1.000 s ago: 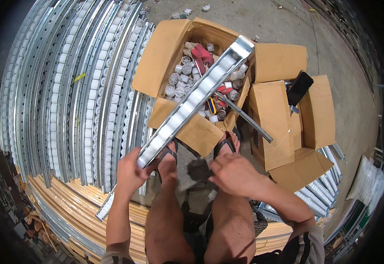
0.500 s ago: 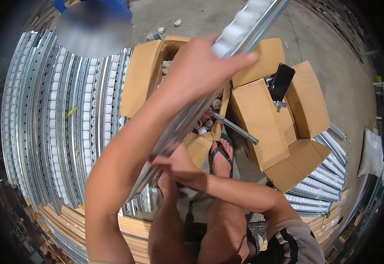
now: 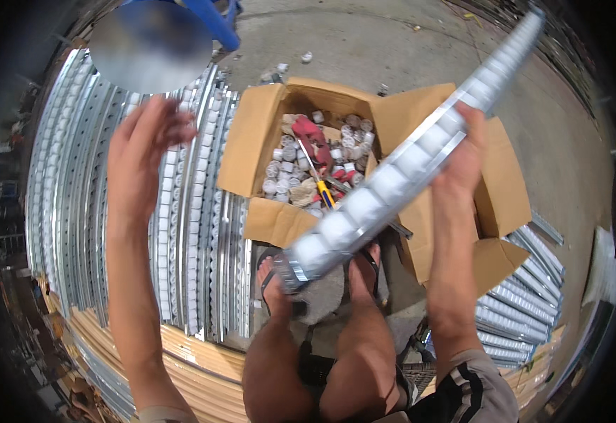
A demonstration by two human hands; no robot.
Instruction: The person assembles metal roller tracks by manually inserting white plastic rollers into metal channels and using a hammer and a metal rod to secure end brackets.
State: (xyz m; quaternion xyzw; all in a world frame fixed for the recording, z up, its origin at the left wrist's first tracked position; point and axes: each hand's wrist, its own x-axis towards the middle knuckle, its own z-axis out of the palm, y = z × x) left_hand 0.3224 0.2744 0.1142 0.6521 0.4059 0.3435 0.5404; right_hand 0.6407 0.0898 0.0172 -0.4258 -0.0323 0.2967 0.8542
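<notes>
Head view: right hand [image 3: 463, 158] clasped round a shiny metal rail [image 3: 394, 199] of rounded rollers [image 3: 362, 206], left hand [image 3: 138, 156] loosely spread.

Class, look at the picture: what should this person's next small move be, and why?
Probably bring the left hand across to steady the near end of the roller rail. Only the right hand grips it, partway along, and the rail slants across the view of the cardboard boxes, while the left hand looks empty.
</notes>
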